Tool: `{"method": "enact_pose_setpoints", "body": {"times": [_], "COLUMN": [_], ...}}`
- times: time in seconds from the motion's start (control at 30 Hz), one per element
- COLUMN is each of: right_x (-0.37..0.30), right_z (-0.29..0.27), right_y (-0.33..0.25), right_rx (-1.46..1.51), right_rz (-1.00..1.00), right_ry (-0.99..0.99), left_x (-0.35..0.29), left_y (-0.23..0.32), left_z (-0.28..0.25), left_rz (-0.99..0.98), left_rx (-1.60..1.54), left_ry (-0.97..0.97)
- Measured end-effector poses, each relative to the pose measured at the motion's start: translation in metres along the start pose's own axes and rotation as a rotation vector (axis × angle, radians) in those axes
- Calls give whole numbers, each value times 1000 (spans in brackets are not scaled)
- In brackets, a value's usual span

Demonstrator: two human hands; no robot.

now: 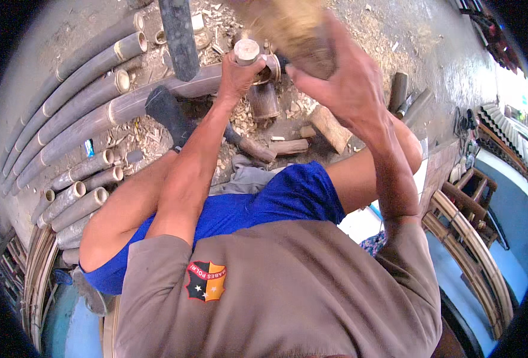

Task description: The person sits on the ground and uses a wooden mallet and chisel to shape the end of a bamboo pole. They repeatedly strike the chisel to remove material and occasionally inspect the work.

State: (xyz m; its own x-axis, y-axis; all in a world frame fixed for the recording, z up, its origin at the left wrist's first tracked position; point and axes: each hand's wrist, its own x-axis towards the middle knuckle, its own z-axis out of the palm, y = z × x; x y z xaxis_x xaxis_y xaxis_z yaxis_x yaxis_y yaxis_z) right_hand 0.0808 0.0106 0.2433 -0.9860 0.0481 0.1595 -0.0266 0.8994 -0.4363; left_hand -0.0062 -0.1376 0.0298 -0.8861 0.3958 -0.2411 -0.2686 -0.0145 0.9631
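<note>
My left hand is wrapped round a short, round wooden piece, its pale flat end facing up. What lies beneath that hand is partly hidden. Higher and to the right, my right hand grips a thick wooden block, smeared by motion. Below my hands, a long brown bamboo pole lies across the floor, its end close to my left hand. Just right of that hand stands or lies a short bamboo section; which one I cannot tell. My foot in a dark sock rests against the pole.
Several long bamboo poles lie side by side at the left, with shorter bamboo pieces nearer me. A dark grey post-like piece juts in from the top. Wood chips litter the floor. Curved bamboo strips are at the right.
</note>
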Motion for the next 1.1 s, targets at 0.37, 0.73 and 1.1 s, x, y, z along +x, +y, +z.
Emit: {"method": "enact_pose_setpoints", "body": {"times": [0.37,0.73,1.1], "right_x": [-58,-47,-22], "right_z": [1,-9,-13], "right_y": [21,25,10], "right_rx": [64,254,211], "right_rz": [249,430,320], "right_ry": [-137,-168,-134], "left_x": [9,7,9], "left_y": [-15,14,0], "left_z": [2,-5,-6], "left_rz": [180,131,68], "left_rx": [62,-271,-320], "left_ry": [67,142,136]}}
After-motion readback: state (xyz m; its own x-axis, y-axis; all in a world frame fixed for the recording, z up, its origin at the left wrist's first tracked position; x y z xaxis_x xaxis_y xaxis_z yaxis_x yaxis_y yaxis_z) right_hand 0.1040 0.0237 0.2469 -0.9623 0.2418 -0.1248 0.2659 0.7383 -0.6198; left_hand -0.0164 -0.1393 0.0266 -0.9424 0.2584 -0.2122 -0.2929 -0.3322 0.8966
